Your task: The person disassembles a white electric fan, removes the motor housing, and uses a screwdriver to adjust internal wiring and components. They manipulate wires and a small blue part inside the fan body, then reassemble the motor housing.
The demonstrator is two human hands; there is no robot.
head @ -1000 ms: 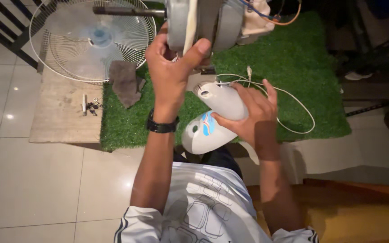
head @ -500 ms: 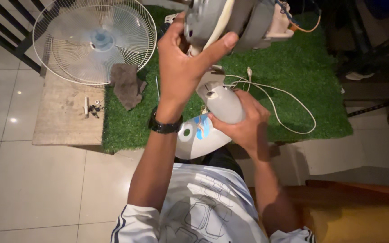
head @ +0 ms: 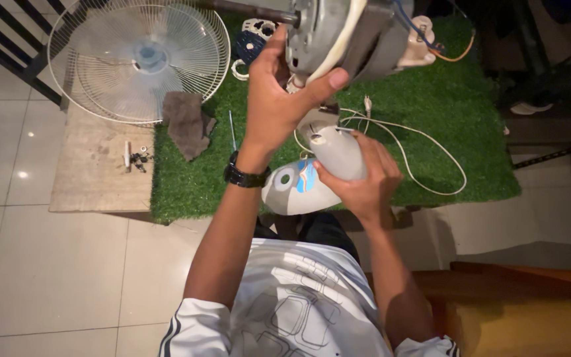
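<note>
Left hand (head: 275, 99) is clamped on the fan motor unit (head: 338, 33) at 12 o'clock, thumb across its pale front rim, fingers wrapped behind. Looks like it carries the weight and tilts the motor toward the camera. Right hand (head: 365, 178) is closed around the grey neck of the fan stand (head: 335, 155), just below the motor, bracing it upright. The base (head: 295, 185) with its blue-and-white control panel sits at the person's lap, about centre frame, touching the neck.

Loose parts sit off at 10 o'clock (likely parked clear of the work): wire fan guard (head: 140, 59) on the wooden board (head: 94, 178), dark rag (head: 186, 122) at its lower edge, small screws (head: 137, 157) on the board. A screwdriver (head: 232, 129) lies on the green turf mat (head: 444, 125). White power cord (head: 424, 152) loops out toward 3 o'clock.

Hard to read: motor top is cut off by the frame, the motor-to-neck joint is hidden behind the left palm, and the orange wire (head: 454, 53) ends can't be traced.
</note>
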